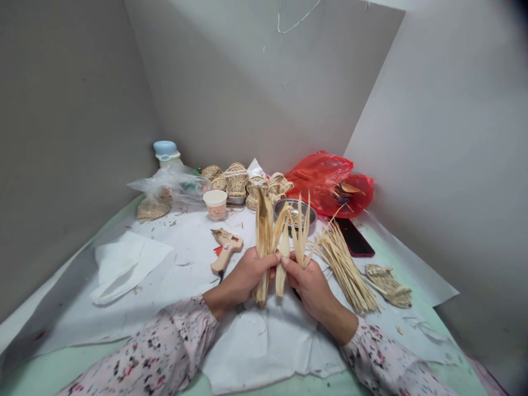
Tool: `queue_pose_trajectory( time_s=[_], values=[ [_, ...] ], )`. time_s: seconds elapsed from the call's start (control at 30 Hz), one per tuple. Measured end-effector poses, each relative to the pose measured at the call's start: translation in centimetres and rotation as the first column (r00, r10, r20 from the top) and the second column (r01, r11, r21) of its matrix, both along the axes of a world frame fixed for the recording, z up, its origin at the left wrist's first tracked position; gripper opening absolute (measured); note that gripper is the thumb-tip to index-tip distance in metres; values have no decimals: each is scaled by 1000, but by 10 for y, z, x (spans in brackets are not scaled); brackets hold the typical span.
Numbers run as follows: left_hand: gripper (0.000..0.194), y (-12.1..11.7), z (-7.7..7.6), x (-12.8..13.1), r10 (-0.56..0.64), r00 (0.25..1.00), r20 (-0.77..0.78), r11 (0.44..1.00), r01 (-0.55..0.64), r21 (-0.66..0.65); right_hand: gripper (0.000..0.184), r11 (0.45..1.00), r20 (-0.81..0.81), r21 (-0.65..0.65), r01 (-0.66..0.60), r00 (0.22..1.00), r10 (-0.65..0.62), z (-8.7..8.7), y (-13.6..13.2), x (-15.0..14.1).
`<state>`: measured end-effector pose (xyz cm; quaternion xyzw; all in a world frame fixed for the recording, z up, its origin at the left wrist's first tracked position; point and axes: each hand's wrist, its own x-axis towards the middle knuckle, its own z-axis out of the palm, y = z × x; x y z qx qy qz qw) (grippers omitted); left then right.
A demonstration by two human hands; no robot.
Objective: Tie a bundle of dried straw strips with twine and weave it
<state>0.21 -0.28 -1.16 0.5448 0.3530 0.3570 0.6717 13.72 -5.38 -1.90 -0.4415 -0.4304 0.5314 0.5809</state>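
My left hand (246, 275) is closed round a bunch of dry straw-coloured leaf strips (266, 231), held upright above the white paper (185, 258). My right hand (307, 281) pinches a few more leaf strips (300, 228) right beside that bunch, fingertips touching the left hand's. A loose pile of thin straw stalks (344, 264) lies on the paper just right of my right hand. A tan glue gun (225, 247) rests just left of my left hand.
A small woven straw piece (390, 283) lies at the right. A dark phone (355, 237), a metal bowl (311, 212) and a red plastic bag (325, 181) sit behind. Woven straw items (237, 179), a paper cup (215, 203), a clear bag (173, 184) and a bottle (167, 153) line the corner.
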Motion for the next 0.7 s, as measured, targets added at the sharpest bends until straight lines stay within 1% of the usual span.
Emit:
queue_pose_trajectory(
  time_s=[0.17, 0.33, 0.43, 0.53, 0.6, 0.67, 0.7],
  values=[
    [29, 1, -4, 0, -21, 1000, 10, 1000, 21, 7, 27, 1000, -28, -6, -16, 999, 16, -3, -1, 2],
    [33, 1, -3, 0, -40, 999, 36, 999, 41, -27, 26, 998, -137, -13, -68, 988, 66, 8, -2, 0],
    [30, 1, 0, 1, -21, 998, 64, 997, 26, -70, 26, 998, -147, 2, -69, 987, 69, 11, -2, -1],
    [28, 0, 4, 2, -9, 997, 80, 996, 16, -86, 25, 999, -178, -3, -48, 983, 47, 8, -1, 0],
    [26, 0, 7, 2, -5, 997, 82, 995, 13, -100, 22, 1000, -259, -28, -12, 966, 4, 7, 0, 2],
    [23, 0, 9, 2, 12, 995, 99, 994, -1, -110, 19, 998, -353, -59, 28, 934, -47, 12, 1, 7],
    [21, 1, 9, 2, 32, 993, 110, 993, -19, -116, 16, 997, -391, -59, 42, 918, -62, 18, 1, 9]
  ],
)
